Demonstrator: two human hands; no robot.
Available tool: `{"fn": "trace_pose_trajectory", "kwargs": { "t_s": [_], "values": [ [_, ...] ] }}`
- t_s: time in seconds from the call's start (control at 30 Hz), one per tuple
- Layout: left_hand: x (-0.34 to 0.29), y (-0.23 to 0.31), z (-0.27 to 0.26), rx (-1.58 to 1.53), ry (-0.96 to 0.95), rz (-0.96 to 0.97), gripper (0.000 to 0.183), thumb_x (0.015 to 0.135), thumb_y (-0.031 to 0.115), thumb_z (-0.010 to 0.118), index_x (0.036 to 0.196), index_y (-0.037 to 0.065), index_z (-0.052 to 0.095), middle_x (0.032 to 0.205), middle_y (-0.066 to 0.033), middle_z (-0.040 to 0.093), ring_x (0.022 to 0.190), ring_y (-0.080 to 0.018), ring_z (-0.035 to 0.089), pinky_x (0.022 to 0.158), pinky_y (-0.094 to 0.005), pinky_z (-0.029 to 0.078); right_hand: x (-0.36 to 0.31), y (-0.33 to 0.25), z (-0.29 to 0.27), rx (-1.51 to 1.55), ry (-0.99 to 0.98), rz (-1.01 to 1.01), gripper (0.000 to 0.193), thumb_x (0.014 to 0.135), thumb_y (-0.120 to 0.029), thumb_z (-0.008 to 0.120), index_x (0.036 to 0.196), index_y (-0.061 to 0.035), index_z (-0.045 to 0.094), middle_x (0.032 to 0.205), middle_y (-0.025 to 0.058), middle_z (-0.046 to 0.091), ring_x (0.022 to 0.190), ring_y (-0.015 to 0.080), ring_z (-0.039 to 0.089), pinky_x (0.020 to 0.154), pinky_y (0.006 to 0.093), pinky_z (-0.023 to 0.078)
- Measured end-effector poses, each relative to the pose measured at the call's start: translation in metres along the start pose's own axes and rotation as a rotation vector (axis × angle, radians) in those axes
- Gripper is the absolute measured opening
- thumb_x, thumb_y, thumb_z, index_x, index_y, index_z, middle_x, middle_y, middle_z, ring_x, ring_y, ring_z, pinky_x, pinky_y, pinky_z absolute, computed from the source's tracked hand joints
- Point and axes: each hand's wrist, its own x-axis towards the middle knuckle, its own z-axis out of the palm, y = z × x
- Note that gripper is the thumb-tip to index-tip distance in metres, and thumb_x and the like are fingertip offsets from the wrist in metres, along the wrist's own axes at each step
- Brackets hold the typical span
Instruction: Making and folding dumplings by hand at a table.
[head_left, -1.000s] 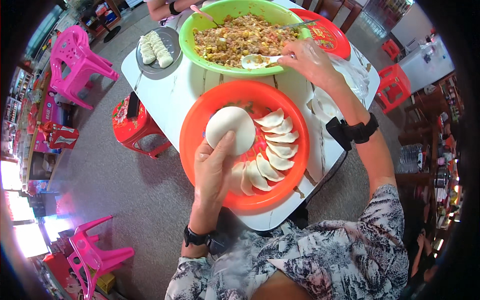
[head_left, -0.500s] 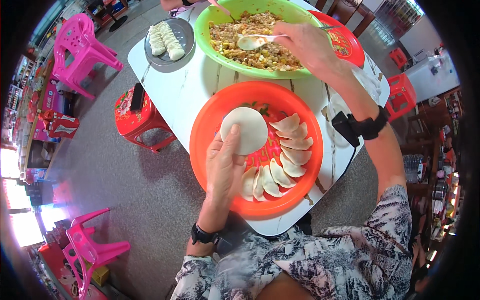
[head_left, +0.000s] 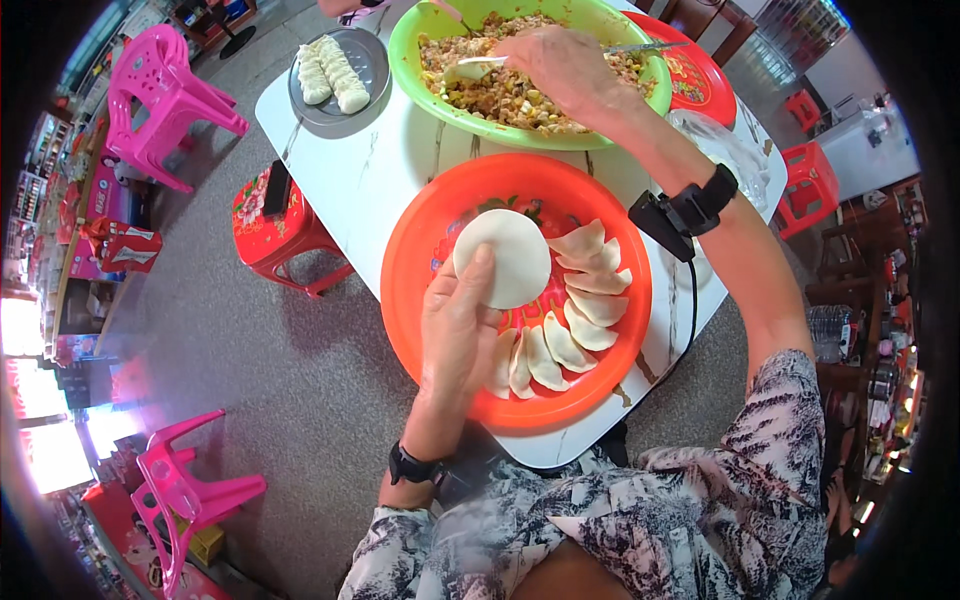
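Note:
My left hand (head_left: 458, 320) pinches a round white dumpling wrapper (head_left: 508, 262) by its lower left edge, thumb on top, above a red-orange plastic basin (head_left: 415, 225). Folded dumplings (head_left: 568, 347) lie in a curved row along the basin's right and lower side. Closed around a white spoon (head_left: 478, 65), my right hand (head_left: 565, 75) is over a large green bowl (head_left: 408, 75) of chopped filling (head_left: 530, 108). The spoon's tip is in the filling on the bowl's left side; how much it carries is hard to see.
On the white table (head_left: 395, 150), a grey round tray (head_left: 330, 118) bears two pale dough rolls (head_left: 340, 80). A clear plastic bag (head_left: 735, 160) lies at right, near a red lid-like disc (head_left: 710, 95). A thin metal utensil (head_left: 640, 47) crosses the bowl's far rim. Stools and chairs stand around.
My right hand has moved left and slightly away from me with the spoon, whose tip has gone down into the filling. My left hand and the wrapper have shifted slightly right.

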Motion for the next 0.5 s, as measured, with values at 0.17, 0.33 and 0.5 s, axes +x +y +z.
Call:
{"fn": "trace_pose_trajectory", "kwargs": {
  "t_s": [0.17,0.33,0.5],
  "values": [
    [0.0,-0.001,-0.002,0.026,0.012,-0.027,0.034,0.096,0.022,0.059,0.124,0.002,0.056,0.114,-0.0054,0.065,0.1,-0.0127,0.063,0.081,-0.0258,0.052,-0.013,0.014,-0.002,-0.022,-0.005,-0.088,0.017,0.091,-0.021,0.056,0.1,-0.0125,0.067,0.093,0.0087,0.067,0.088,0.0275,0.064,0.073,0.0401,0.051],
    [-0.001,-0.003,-0.004,0.012,0.016,-0.03,0.033,0.096,0.02,0.059,0.123,0.002,0.056,0.114,-0.0059,0.064,0.101,-0.0136,0.063,0.084,-0.0271,0.052,-0.029,0.013,-0.011,0.008,0.112,-0.246,0.01,0.079,-0.013,0.059,0.083,-0.0085,0.067,0.077,0.0125,0.063,0.078,0.03,0.065,0.065,0.0418,0.051],
    [-0.002,-0.003,-0.001,-0.024,-0.006,-0.037,0.032,0.096,0.018,0.058,0.123,0.001,0.055,0.116,-0.008,0.064,0.105,-0.0165,0.062,0.09,-0.0313,0.052,-0.037,0.025,-0.019,-0.003,0.091,-0.273,0.009,0.08,-0.013,0.058,0.081,-0.0082,0.066,0.079,0.0124,0.064,0.079,0.0308,0.065,0.065,0.0417,0.051]
  ]
}}
